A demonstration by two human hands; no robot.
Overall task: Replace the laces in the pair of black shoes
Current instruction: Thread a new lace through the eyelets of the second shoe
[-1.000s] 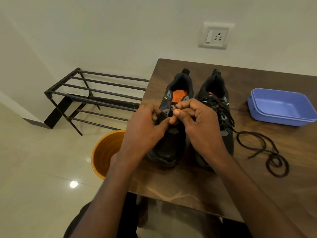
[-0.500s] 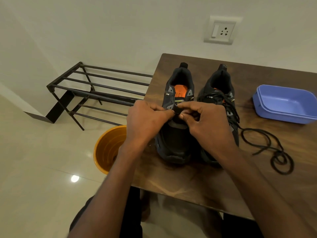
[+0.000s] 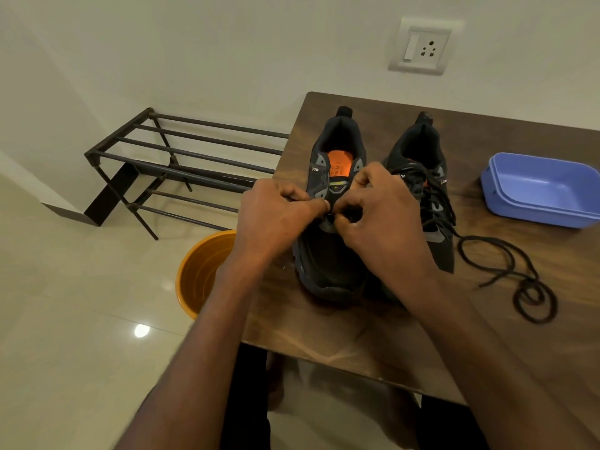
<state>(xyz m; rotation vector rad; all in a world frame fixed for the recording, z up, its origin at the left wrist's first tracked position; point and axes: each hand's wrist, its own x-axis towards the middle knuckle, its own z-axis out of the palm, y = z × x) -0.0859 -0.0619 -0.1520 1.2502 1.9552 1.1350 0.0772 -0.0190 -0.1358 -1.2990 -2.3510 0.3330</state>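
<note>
Two black shoes stand side by side on the brown table [image 3: 324,336], toes toward me. The left shoe [image 3: 328,271] has an orange insole and no lace that I can see. The right shoe [image 3: 431,203] is laced in black, and its lace [image 3: 506,258] trails off to the right into a loose coil. My left hand [image 3: 276,222] and my right hand [image 3: 380,219] meet over the left shoe's lower eyelets, fingers curled and pinching there. What they pinch is hidden between the fingertips.
A blue plastic tub [image 3: 539,190] sits at the table's right edge. An orange bucket [image 3: 201,274] stands on the tiled floor by the table's left edge. A black metal shoe rack [image 3: 181,164] is against the wall, and a wall socket [image 3: 422,47] is above the table.
The view has shifted slightly. Both hands stay together over the left shoe's eyelets, with the fingers working in small movements.
</note>
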